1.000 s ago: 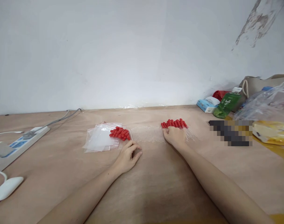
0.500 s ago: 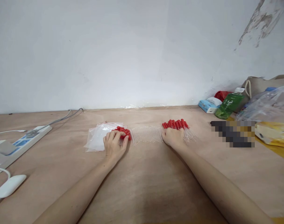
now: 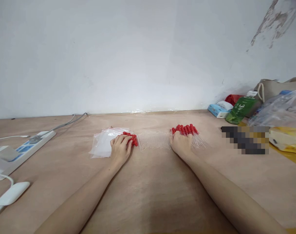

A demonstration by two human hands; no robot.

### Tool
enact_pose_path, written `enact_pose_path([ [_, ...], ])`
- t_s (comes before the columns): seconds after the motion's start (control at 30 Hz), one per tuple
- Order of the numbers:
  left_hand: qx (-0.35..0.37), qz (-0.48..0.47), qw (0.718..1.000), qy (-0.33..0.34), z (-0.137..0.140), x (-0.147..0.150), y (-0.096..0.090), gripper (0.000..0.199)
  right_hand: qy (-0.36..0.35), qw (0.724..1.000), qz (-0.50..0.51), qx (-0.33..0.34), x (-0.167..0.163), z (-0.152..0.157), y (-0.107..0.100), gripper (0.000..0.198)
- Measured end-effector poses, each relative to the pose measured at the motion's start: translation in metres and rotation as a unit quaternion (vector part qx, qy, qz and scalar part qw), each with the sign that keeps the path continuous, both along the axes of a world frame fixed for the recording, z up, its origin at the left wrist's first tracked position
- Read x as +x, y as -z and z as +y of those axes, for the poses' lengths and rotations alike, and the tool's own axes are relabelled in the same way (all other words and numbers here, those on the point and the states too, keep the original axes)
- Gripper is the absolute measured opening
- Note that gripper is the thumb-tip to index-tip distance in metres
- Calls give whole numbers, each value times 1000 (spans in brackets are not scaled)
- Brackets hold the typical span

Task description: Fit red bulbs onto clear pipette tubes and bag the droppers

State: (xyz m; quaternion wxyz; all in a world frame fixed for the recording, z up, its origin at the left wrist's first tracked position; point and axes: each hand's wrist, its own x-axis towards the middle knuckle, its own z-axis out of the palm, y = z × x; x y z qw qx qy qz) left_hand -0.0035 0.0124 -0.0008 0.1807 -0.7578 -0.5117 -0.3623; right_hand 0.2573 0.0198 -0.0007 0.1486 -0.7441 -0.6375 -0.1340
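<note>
My left hand (image 3: pixel 120 149) is at a small pile of red rubber bulbs (image 3: pixel 133 139). Its thumb and fingers have closed together on a bulb at the pile's near side. Clear thin glass dropper tubes (image 3: pixel 154 140) lie side by side in a row between my hands. At the row's right end rests my right hand (image 3: pixel 181 143), fingers curled under. Whatever it grips is hidden behind the knuckles. Just beyond and right of it, droppers with red bulbs (image 3: pixel 187 129) lie together, their clear stems fanned toward the right.
Clear zip bags (image 3: pixel 101 144) lie left of my left hand. A white power strip (image 3: pixel 38 143) with cables sits at far left. On the right are a tissue pack (image 3: pixel 218 110), a green bottle (image 3: pixel 241 109) and plastic bags (image 3: pixel 281 110). A wall closes off the back.
My left thumb and fingers have drawn closer together at the red bulbs. The right hand stays at the tubes' right end, nearly still. The view has shifted slightly.
</note>
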Motion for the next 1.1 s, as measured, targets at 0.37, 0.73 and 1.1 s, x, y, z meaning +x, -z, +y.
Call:
enact_pose_path([
  [0.37, -27, -42, 998, -50, -4, 2, -1, 14, -13, 993, 6, 119, 5, 3, 9, 28],
  [0.73, -17, -184, 978, 93, -17, 6, 1, 15, -122, 964, 96, 218, 5, -8, 12, 23],
  [1.1, -236, -273, 893, 268, -57, 47, 4, 11, -401, 884, 162, 178, 4, -69, 12, 20],
])
